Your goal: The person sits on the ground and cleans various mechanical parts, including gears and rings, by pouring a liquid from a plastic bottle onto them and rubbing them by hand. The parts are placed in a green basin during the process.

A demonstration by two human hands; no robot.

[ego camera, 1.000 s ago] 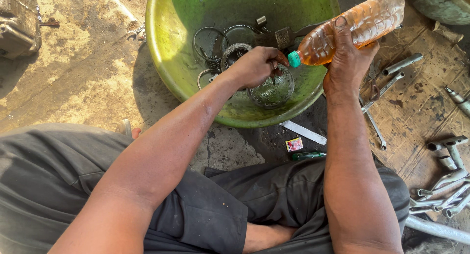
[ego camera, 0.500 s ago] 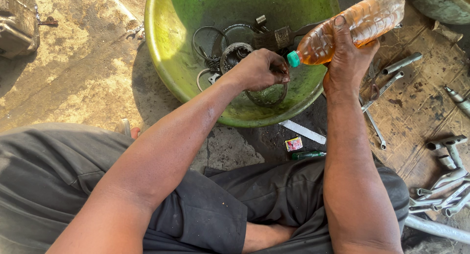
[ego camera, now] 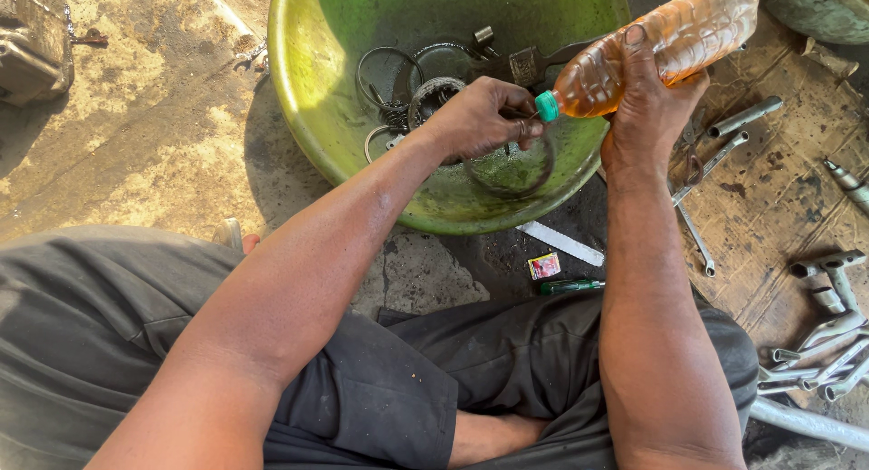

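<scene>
Metal parts (ego camera: 425, 94) lie in the basin (ego camera: 317, 90); wrenches (ego camera: 819, 343) right of it, on the board (ego camera: 778, 198)

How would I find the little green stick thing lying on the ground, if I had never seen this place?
Start at the big green basin on the floor and look just below its near rim, towards the person's right forearm. There, beside a small red packet and under a flat pale strip, lies the green stick. It is the only slim dark green thing there, shiny and lying almost level.

Spanners (ego camera: 701, 176) and socket wrenches (ego camera: 828, 330) lie on the wooden board (ego camera: 778, 198) beside a small red packet (ego camera: 544, 266).
</scene>
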